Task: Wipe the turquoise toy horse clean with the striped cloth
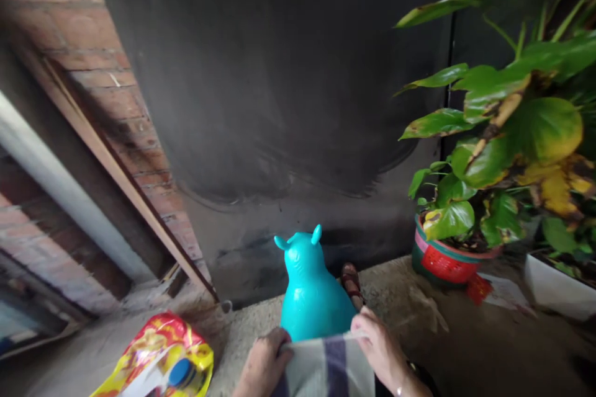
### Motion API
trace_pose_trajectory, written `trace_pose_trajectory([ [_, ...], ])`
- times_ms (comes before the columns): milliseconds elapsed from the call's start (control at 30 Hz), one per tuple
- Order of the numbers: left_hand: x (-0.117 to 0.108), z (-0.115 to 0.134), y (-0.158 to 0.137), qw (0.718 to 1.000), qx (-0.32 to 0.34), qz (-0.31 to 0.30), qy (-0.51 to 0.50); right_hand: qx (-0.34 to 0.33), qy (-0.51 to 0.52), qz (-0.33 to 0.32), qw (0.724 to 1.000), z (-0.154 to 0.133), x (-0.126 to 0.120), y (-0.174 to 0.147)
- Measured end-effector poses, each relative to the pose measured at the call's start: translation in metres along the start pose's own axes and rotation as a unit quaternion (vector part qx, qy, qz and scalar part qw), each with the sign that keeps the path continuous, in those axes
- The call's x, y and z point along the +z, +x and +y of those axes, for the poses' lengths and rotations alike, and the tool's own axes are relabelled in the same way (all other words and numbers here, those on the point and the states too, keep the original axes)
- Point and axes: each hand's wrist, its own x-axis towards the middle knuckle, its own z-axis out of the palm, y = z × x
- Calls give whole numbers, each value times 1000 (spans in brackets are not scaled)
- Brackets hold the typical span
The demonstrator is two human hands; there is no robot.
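Note:
My left hand [266, 360] and my right hand [379, 347] pinch the upper corners of a pale grey cloth [305, 367] with dark purple stripes. The cloth is stretched between them, and its lower part runs out of view. Just beyond its top edge stands a turquoise animal-shaped toy [310, 298] with two small ears, upright on the floor. The cloth's edge overlaps the toy's lower body; whether they touch, I cannot tell. Behind the toy rises a dark panel [288, 105] with smeared, curved marks over a greyer lower strip.
A red and yellow plastic bag [162, 329] holding a blue-capped container [180, 372] lies at the lower left. To the right stands a leafy plant in a red and green pot [442, 260]. A sandalled foot [351, 282] shows beside the toy. Boards [125, 180] lean against the brick wall [95, 31].

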Motion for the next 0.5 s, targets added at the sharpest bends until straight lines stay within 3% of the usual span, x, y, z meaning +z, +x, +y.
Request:
trace_pose_trajectory([
  [100,-38,11,16,996,35,87,4,-33,-7,24,999,-27,-24,43],
  [200,-73,24,31,990,50,130,7,-59,-16,48,997,-46,-47,76],
  [267,-83,31,34,988,57,143,14,-70,-23,57,996,-49,-56,85],
  [367,-66,33,29,991,57,117,21,-60,-39,59,996,-37,-51,70],
  [500,-1,18,-2,1000,6,22,12,-21,-73,20,997,3,-14,3],
])
